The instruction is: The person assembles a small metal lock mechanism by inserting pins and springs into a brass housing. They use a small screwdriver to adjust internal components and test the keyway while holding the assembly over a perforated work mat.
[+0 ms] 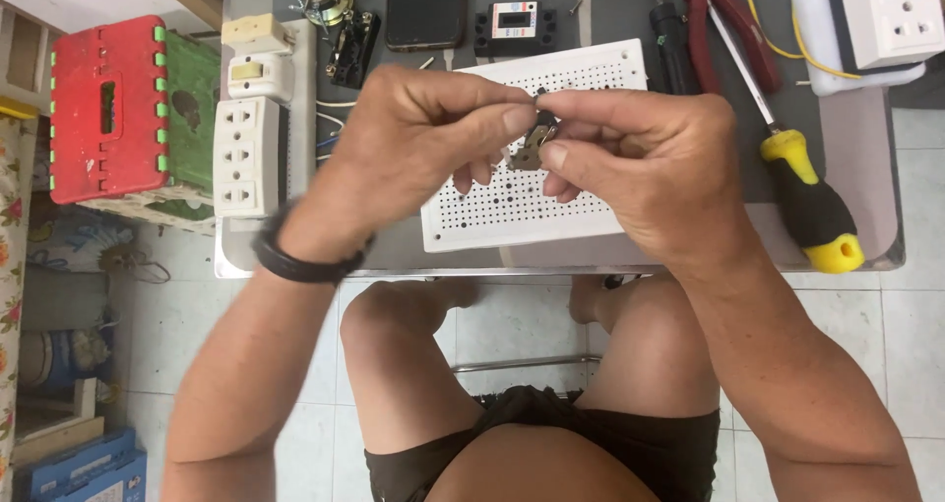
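My left hand (413, 148) and my right hand (640, 157) meet above a white perforated board (512, 217) on a small grey table (856, 148). Between the fingertips of both hands sits a small metal part (535, 143), partly hidden by my fingers. My left thumb and forefinger pinch its top, while my right thumb and forefinger grip it from the right. A black band circles my left wrist.
White socket blocks (246, 153) and switches lie at the table's left edge. A dark phone (425, 8), a black module (514, 25), screws, red pliers (724, 10), a yellow-handled screwdriver (812, 202) and another white socket (891, 15) lie behind. A red and green stool (118, 108) stands left.
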